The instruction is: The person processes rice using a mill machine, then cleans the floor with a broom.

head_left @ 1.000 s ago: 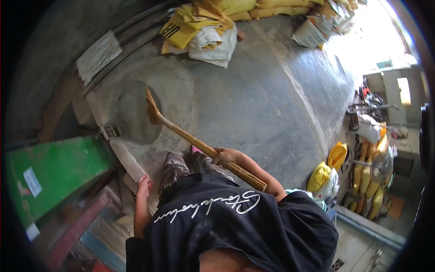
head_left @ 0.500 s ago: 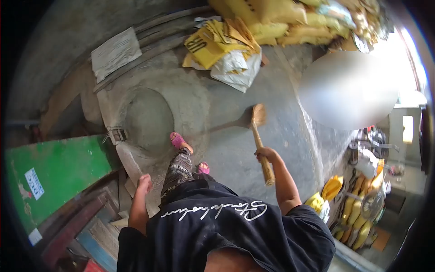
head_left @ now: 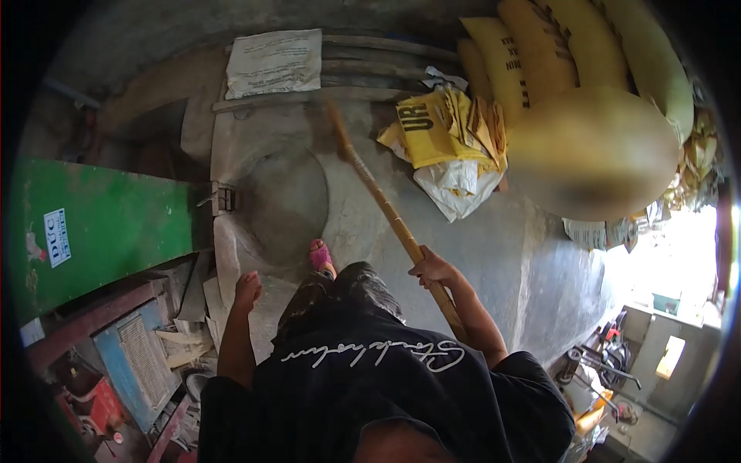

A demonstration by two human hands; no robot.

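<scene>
Gripping the broom (head_left: 390, 212) mid-handle with the right hand (head_left: 434, 270) closed around it, bristles out on the concrete floor (head_left: 478, 255) between the round pit (head_left: 278, 204) and the yellow sacks (head_left: 436, 131). Hanging the left hand (head_left: 247, 290) empty, fingers loosely curled. Probably best: press bristles flat, pull short strokes, avoid flicking dust.

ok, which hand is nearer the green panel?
Left. The left hand hangs close beside the green panel; the right hand grips the broom handle, farther off.
</scene>
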